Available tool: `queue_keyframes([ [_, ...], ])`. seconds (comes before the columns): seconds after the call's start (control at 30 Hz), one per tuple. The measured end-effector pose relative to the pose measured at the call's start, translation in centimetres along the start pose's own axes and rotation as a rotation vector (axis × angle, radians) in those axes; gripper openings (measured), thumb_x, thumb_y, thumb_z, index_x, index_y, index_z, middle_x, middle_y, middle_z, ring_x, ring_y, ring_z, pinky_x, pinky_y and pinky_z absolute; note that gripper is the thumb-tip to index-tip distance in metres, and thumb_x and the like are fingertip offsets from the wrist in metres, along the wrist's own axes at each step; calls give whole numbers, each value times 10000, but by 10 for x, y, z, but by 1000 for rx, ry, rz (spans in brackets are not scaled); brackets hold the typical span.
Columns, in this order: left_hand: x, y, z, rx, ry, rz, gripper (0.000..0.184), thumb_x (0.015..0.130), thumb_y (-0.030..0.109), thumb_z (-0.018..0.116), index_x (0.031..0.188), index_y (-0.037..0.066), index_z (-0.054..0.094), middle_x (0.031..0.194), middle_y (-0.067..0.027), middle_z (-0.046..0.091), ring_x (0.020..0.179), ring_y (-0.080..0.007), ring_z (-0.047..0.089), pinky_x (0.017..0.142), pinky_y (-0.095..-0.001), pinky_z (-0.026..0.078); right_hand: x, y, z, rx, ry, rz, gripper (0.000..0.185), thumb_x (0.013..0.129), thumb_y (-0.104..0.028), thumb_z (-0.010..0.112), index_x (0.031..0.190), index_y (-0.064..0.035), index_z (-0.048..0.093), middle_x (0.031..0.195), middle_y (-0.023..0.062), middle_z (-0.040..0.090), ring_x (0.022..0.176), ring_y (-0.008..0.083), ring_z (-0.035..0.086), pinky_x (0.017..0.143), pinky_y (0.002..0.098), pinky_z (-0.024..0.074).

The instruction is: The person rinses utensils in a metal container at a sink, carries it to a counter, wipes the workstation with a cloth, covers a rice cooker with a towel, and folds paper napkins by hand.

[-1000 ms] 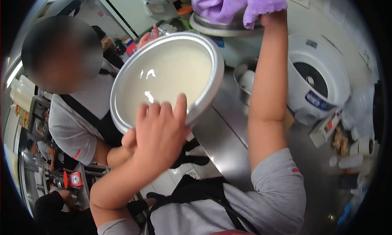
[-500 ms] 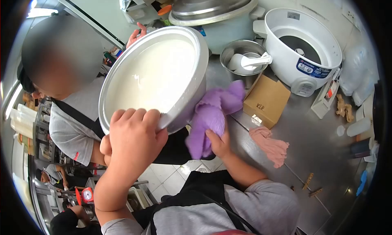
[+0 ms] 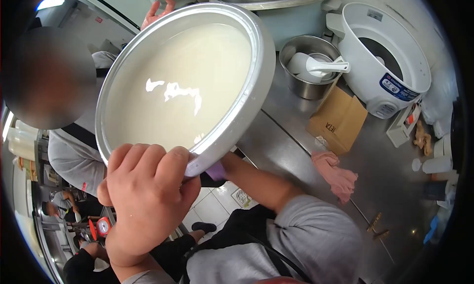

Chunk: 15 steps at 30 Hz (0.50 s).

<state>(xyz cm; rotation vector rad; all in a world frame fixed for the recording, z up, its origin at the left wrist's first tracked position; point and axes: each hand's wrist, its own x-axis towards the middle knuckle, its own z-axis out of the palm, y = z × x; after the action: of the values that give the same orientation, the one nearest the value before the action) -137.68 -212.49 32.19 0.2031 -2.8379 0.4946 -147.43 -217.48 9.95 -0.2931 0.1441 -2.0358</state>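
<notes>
Silvery metal makes up a wide, round pot point(image 3: 265, 62) that fills the upper left and centre of the frame, held up and tilted so that its mouth faces the camera. Inside lies a glossy, milky-white liquid point(image 3: 197, 62), with bright reflections across its surface.

The person's left hand point(image 3: 145, 190), at the lower left, is clamped on the near rim, its fingers curled over the edge. The right forearm point(image 3: 264, 185) reaches in from the lower centre and passes beneath the pot. The right hand is hidden there, so I cannot tell how it grips; a bit of purple cloth point(image 3: 216, 171) shows beside the wrist.

A co-worker in a grey shirt point(image 3: 71, 158) stands at the left, face blurred. Raised fingers point(image 3: 168, 2) show just beyond the pot's far rim, at the top left; whether they touch it is unclear.

A steel work table point(image 3: 390, 170) spans the right side. Toward the top of the frame stands a large, pale cooker with a metal lid point(image 3: 296, 25). Near it are a steel bowl point(image 3: 306, 90) holding a white scoop point(image 3: 328, 65), and a white cooker body point(image 3: 359, 74). Below the bowl are an open cardboard box point(image 3: 343, 121) and a crumpled pink cloth point(image 3: 336, 176).
</notes>
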Motion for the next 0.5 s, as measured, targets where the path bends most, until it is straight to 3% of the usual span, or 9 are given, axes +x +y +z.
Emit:
queue_keyframes([
  [0.13,-1,-1,-5,3,12,2,224,487,87,619,680,67,507,550,-34,438,549,-211,472,588,-319,366,-30,-56,3,162,-51,156,420,886,-343,311,1175,-41,349,1159,108,413,1072,190,405,906,316,356],
  [0.33,1,0,3,-25,65,-12,198,526,104,626,677,63,506,576,-55,473,574,-241,483,612,-338,367,78,-12,15,25,37,-114,387,891,-300,297,1172,-41,351,1160,104,410,1070,190,402,911,309,347],
  [0.5,-3,-5,8,48,87,57,161,581,153,604,686,56,530,612,-91,526,617,-264,527,643,-347,392,1,34,17,-386,-59,-204,361,895,-265,285,1170,-40,353,1160,100,407,1068,189,399,915,303,339],
])
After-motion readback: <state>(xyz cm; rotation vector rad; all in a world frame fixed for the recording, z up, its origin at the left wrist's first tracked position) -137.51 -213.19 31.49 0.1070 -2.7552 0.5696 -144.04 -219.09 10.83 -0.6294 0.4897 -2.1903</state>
